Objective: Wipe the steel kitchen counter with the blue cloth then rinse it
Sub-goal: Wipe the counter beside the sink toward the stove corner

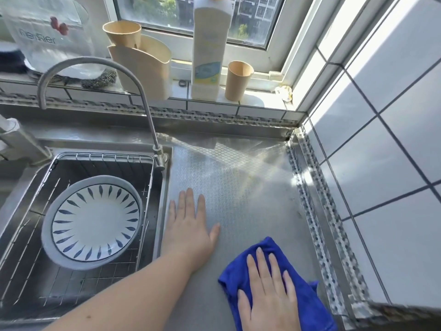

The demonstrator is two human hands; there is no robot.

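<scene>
Right hand (267, 292) presses blue cloth (307, 299) flat-fingered on steel counter (250, 187) — left hand (188, 225) flat beside.

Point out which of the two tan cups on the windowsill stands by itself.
The tan cup right of the white bottle stands by itself on the sill. The other tan cup sits tilted inside the beige holder, left of the bottle.

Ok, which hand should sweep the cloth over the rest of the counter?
Right. The right hand already presses flat on the blue cloth at the near edge of the steel counter; the left hand rests bare beside the sink.
</scene>
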